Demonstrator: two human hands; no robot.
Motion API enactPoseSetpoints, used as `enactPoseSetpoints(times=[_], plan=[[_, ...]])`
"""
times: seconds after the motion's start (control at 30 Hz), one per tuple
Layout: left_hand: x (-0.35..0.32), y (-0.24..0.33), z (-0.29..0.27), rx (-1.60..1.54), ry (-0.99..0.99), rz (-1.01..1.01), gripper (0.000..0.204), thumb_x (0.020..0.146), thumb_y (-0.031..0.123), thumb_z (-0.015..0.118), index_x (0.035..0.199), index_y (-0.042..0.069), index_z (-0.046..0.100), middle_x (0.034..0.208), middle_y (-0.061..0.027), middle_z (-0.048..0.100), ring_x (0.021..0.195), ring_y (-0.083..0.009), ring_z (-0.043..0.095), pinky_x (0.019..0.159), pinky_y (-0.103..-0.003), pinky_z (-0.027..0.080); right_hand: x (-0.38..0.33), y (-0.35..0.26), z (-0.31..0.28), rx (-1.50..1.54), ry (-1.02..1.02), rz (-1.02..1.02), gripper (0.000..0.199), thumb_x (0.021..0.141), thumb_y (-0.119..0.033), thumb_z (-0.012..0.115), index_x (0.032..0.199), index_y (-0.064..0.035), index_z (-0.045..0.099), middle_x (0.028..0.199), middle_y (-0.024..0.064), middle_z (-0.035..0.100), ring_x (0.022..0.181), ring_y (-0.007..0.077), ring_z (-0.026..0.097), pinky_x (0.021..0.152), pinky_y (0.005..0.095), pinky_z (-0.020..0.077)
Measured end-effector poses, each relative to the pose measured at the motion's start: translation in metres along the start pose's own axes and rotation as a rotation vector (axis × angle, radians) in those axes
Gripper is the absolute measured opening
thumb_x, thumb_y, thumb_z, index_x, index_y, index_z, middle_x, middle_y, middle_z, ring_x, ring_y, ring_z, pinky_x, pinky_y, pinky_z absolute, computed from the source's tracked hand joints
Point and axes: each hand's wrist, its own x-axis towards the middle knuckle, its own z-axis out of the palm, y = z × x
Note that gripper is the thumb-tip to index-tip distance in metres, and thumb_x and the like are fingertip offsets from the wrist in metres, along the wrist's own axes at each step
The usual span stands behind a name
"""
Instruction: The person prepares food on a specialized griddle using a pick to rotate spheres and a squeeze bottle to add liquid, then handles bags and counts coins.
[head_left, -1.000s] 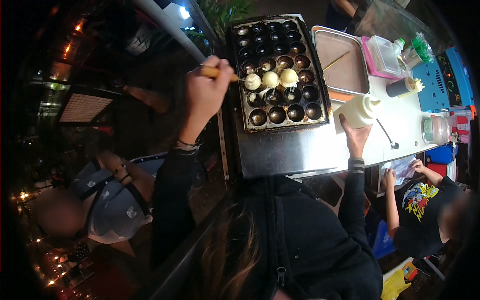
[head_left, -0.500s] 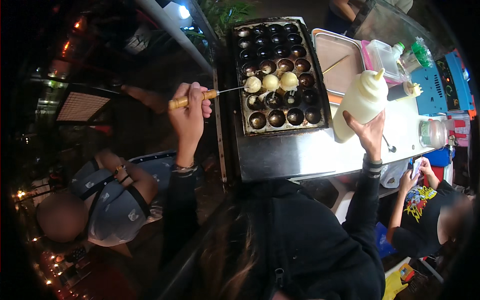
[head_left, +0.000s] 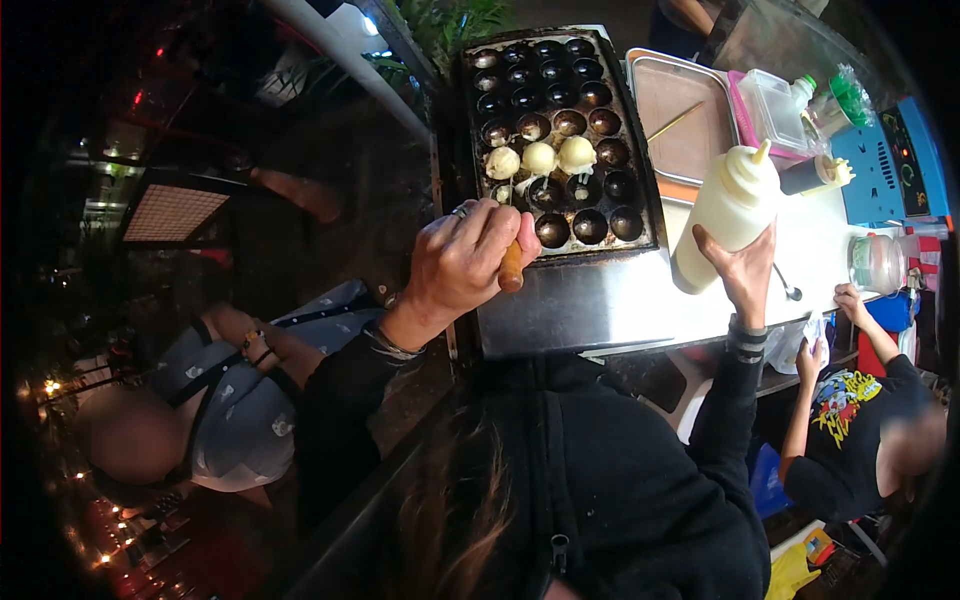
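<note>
My left hand [head_left: 455, 265] is closed round the wooden handle [head_left: 511, 270] of a thin metal pick, over the near left corner of a dark takoyaki pan [head_left: 553, 232]. The handle's end points toward me; the pick's tip is mostly hidden by the hand, near the left cups. Three pale batter balls [head_left: 540, 158] sit side by side in one row of cups, and scraps of batter cling to the row nearer me. My right hand [head_left: 742, 262] grips a white squeeze bottle [head_left: 728, 205], upright on the counter beside the pan with its nozzle up.
Right of the pan lies a metal-rimmed tray [head_left: 690, 80] with a thin stick. Beyond are a clear plastic box [head_left: 775, 108], a dark sauce bottle [head_left: 805, 178], a blue appliance [head_left: 890, 165] and a jar [head_left: 872, 262]. People sit at left [head_left: 235, 420] and right [head_left: 850, 440].
My left hand has moved right and nearer me, turning the pick from sideways so its handle points toward me. The right hand stays on the bottle. The person at right has lowered one hand.
</note>
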Motion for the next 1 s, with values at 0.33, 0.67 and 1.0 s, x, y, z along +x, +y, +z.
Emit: enactPoseSetpoints(times=[0.33, 0.67, 1.0], plan=[[0.001, 0.004, 0.015, 0.194, -0.125, 0.090, 0.013, 0.080, 0.013, 0.065, 0.075, 0.006, 0.055, 0.066, -0.0064, 0.051, 0.053, -0.0205, 0.056, 0.047, -0.032, 0.046, -0.001, 0.001, -0.002, -0.045, 0.020, -0.015, 0.068, 0.063, -0.024, 0.079, 0.117, -0.0004, 0.044, 0.102, 0.0143, 0.059, 0.091, 0.0241, 0.061, 0.082, 0.0366, 0.0486], [-0.008, -0.060, 0.007, -0.666, 0.232, -0.964, 0.031, 0.095, 0.028, 0.050, 0.081, 0.002, 0.059, 0.061, -0.0014, 0.056, 0.046, -0.0045, 0.049, 0.042, -0.018, 0.039, 0.003, 0.006, -0.004, -0.035, 0.004, -0.006, 0.067, 0.063, -0.023, 0.078, 0.116, -0.0002, 0.044, 0.101, 0.0141, 0.059, 0.090, 0.0242, 0.061, 0.082, 0.0370, 0.0484], [-0.054, -0.105, 0.028, -1.295, 0.450, -1.355, 0.025, 0.092, 0.027, 0.053, 0.083, 0.004, 0.057, 0.061, -0.0014, 0.052, 0.048, -0.0083, 0.047, 0.042, -0.022, 0.037, 0.012, -0.019, -0.001, -0.023, -0.091, -0.059, 0.066, 0.062, -0.020, 0.077, 0.115, 0.0007, 0.045, 0.100, 0.0157, 0.061, 0.089, 0.0255, 0.062, 0.081, 0.0369, 0.0491]])
